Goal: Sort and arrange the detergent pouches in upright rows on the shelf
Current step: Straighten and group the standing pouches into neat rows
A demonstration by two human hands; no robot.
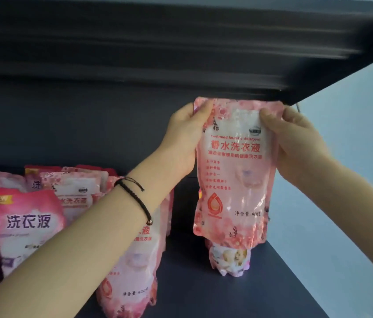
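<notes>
Head view: the pink pouch (236, 171) hangs upright right of centre, toward 3 o'clock, above the dark shelf (204, 285). The left hand (185, 138) and right hand (295, 143) grip its upper edges. Set down carelessly, it could slump onto the smaller pouch (229, 260) just below at 6 o'clock. It looks glossy, soft, liquid-filled and red-lettered. More pouches (27, 223) crowd 8 o'clock.
</notes>
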